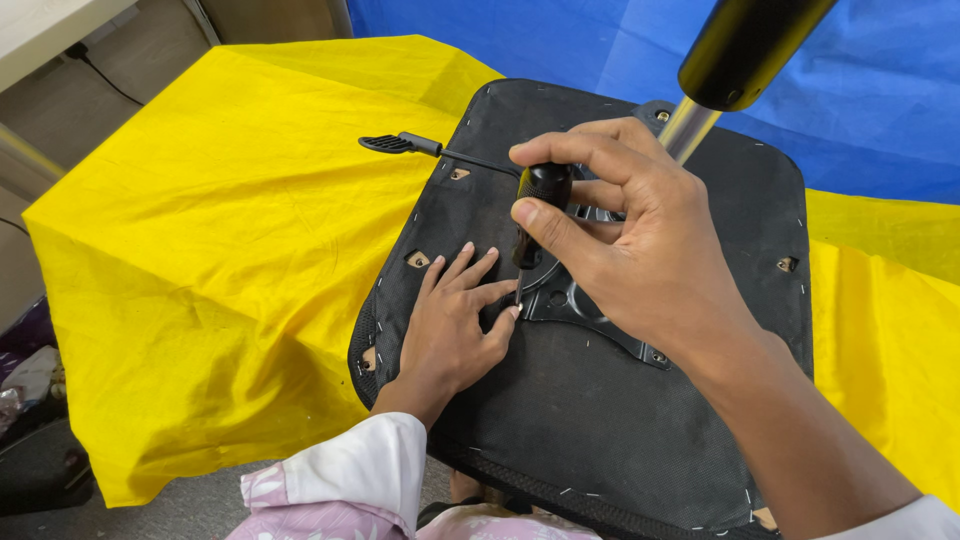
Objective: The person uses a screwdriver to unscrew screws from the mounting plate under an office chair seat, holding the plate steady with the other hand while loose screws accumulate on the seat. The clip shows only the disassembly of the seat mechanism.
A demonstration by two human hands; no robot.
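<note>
two hands work on the upturned chair seat (640, 420), seen from the head camera. the left hand (450, 325) lies spread flat on the black underside beside the metal plate (575, 300). the right hand (630, 250) pinches the screwdriver (540, 195) upright over a plate corner; judged, a screw is being turned, needing steady downward pressure. the gas column (720, 70) crowds the wrist; the yellow cloth (220, 260) leaves room leftward.
</note>
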